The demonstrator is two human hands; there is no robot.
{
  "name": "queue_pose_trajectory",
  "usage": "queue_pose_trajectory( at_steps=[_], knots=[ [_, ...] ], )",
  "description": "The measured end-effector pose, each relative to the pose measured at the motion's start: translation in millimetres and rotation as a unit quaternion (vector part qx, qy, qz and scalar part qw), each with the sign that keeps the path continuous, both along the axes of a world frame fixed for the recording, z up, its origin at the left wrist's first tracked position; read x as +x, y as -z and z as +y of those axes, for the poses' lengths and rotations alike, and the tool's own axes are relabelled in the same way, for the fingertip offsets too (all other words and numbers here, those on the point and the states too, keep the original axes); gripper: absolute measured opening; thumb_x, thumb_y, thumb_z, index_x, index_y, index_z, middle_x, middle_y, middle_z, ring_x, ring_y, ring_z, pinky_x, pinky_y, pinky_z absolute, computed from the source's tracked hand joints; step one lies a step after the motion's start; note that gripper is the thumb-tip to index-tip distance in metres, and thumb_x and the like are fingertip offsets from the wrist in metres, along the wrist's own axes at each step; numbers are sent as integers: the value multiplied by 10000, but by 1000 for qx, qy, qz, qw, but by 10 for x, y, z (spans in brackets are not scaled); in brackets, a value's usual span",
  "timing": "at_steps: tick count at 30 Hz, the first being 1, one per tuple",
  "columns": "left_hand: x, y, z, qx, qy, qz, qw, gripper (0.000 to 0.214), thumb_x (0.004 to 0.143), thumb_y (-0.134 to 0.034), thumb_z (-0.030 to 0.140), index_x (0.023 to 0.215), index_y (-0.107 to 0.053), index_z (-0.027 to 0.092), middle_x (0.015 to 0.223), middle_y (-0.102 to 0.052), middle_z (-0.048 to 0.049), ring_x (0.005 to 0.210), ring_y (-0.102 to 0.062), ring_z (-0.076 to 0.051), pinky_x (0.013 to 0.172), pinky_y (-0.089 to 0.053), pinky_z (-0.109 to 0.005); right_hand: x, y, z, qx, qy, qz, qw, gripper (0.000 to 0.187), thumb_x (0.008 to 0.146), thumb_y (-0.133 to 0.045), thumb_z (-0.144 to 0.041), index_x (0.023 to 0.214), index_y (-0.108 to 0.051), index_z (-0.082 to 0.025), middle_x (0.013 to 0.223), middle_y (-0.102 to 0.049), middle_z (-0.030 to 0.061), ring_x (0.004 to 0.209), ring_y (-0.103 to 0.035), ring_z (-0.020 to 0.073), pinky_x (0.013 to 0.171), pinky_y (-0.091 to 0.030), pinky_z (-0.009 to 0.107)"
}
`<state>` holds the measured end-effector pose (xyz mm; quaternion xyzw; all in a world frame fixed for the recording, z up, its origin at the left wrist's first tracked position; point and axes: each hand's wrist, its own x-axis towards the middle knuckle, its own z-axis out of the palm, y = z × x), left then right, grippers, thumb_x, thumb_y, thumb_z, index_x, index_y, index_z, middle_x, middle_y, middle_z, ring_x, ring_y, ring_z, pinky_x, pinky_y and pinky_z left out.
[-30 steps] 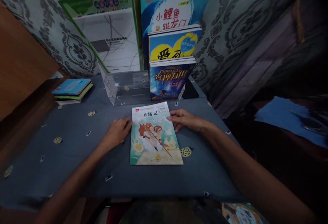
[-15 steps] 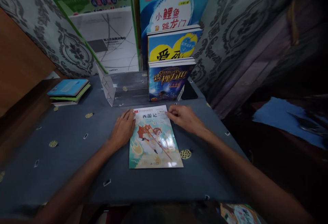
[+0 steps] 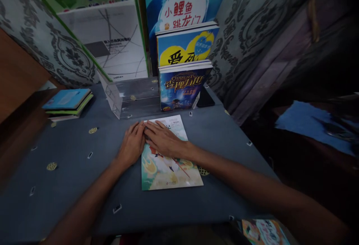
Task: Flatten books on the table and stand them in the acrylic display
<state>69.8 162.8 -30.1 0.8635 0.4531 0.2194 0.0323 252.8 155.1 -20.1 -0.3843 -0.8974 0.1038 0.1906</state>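
A closed, glossy book (image 3: 174,177) with a pale green illustrated cover lies flat on the grey patterned tablecloth (image 3: 112,185). Along its upper left edge rests my left hand (image 3: 132,142), fingers stretched out toward the spine. My right hand (image 3: 165,140) lies flat across the upper cover, its fingertips meeting the fingers of my left hand and hiding most of the title. Neither hand is closed around anything.
Behind the book stands a clear acrylic rack (image 3: 113,99) with large books and a stack fronted by a dark blue book (image 3: 181,88). At left is a small pile of books (image 3: 68,101). A black flat object (image 3: 206,99) lies right of the rack.
My right hand has moved left from the book's upper right corner onto the cover, beside my left hand. My left hand stays at the left edge. The view has shifted slightly.
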Motion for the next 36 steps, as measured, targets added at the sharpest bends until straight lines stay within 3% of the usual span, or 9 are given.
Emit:
queue_pose_trajectory(
  at_steps=[11, 17, 23, 28, 32, 36],
  knots=[
    [-10, 15, 20, 11, 10, 7, 1000, 377, 1013, -373, 226, 1363, -501, 167, 1365, -619, -141, 1348, -495, -293, 1061, -487, -513, 187, -23, -31, -24, 19, 20, 999, 453, 982, -562, -327, 1389, -522, -131, 1526, -484, 209, 1481, -371, 281, 1226, -278, 530],
    [-18, 16, 26, 24, 13, 16, 1000, 375, 1018, -367, 235, 1340, -527, 128, 1347, -634, -159, 1328, -507, -309, 1077, -476, -512, 498, 24, -92, -25, 67, 34, 997, 465, 974, -583, -398, 1380, -554, -172, 1514, -513, 175, 1469, -396, 297, 1210, -315, 545],
    [-19, 6, 22, 29, 13, 22, 999, 376, 1017, -372, 256, 1332, -551, 155, 1398, -608, -146, 1334, -505, -307, 1090, -461, -530, 873, 130, -124, -24, 115, 81, 990, 405, 991, -525, -322, 1369, -582, -186, 1476, -560, 163, 1433, -454, 293, 1197, -327, 571],
    [1, -52, 31, 38, 12, 55, 998, 357, 1003, -384, 245, 1291, -579, 165, 1376, -624, -133, 1312, -520, -311, 1073, -471, -534, 1049, 190, -91, -57, 126, 184, 973, 372, 1010, -444, -277, 1334, -613, -207, 1395, -639, 122, 1366, -534, 266, 1153, -392, 537],
    [61, -192, 59, 27, 13, 98, 995, 332, 982, -392, 218, 1225, -610, 155, 1327, -643, -158, 1251, -564, -332, 1000, -507, -542, 1103, 180, -23, -102, 136, 285, 944, 368, 1013, -434, -308, 1307, -635, -218, 1314, -693, 89, 1212, -645, 237, 1049, -496, 449],
    [185, -300, 103, 10, 45, 113, 993, 299, 974, -414, 214, 1175, -628, 155, 1269, -664, -160, 1167, -614, -317, 981, -520, -518, 1120, 165, 8, -134, 139, 350, 917, 351, 1003, -453, -341, 1240, -672, -201, 1249, -721, 88, 1161, -664, 237, 1027, -507, 438]
  ],
)
